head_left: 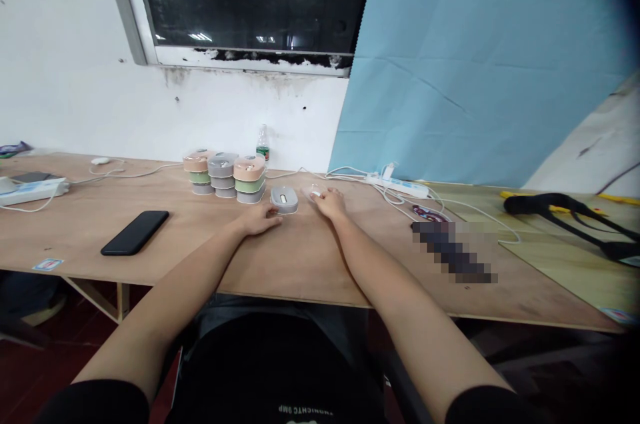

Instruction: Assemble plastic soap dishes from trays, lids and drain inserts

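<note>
In the head view, my only feed, I have the lone grey box [284,200] at the centre of the frame, flat on the worktop [300,264] and apart from the stacks, probably so both hands can get at it. My left hand [261,218] lies at its lower-left corner, the grip loose with thumb and fingers apart; I'd guess it is there to steady the box, though I can't tell whether a fingertip touches it. My right hand [332,202] is just right of centre, fingertips at a small clear-and-white piece [315,192]; whether that grip is clamped on it or only resting against it, I can't make out from here. Left of the box I see three stacks of similar boxes, the left one [199,172], the middle one [223,175] and the right one [250,180], each three high and side by side, which likely saves room and leaves the front of the surface for handling. A bottle [263,142] stands behind them against the wall. The black phone [135,233] lies at left, well away from the hands, and the white power strip [400,185] sits toward the back at right, presumably to keep cables out of reach.
</note>
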`<state>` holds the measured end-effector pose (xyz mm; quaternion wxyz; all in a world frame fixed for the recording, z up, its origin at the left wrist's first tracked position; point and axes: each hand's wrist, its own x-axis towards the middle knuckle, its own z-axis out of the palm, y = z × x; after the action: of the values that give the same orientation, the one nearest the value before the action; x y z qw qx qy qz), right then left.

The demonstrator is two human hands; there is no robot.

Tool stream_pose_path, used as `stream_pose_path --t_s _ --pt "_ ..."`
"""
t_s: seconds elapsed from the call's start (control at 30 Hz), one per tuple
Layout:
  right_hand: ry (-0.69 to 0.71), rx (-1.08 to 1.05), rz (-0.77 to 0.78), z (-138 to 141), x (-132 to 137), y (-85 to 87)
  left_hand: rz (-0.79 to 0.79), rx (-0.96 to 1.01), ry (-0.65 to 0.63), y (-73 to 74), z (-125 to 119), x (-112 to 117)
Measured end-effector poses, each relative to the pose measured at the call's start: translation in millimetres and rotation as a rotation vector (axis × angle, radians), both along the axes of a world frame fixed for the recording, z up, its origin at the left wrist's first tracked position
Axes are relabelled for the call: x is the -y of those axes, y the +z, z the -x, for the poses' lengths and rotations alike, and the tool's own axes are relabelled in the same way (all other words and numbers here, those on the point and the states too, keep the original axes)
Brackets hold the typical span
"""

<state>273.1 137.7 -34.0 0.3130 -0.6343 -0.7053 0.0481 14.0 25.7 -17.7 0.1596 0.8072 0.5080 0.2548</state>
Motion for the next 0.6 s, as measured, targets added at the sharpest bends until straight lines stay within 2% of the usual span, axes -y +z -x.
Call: stream_pose_path --t_s 0.17,0.43,0.6 --pt "0.264 -0.016 0.062 5 0 -9.3 -0.002 -0.005 -0.003 -1.0 0 -1" --pt "0.244 0.043 0.044 5 0 -9.6 -0.016 0.016 0.003 0.0 -1 1" --pt "0.286 0.056 -0.033 12 9 -4.0 -0.115 0.053 0.095 1.4 -3 4"
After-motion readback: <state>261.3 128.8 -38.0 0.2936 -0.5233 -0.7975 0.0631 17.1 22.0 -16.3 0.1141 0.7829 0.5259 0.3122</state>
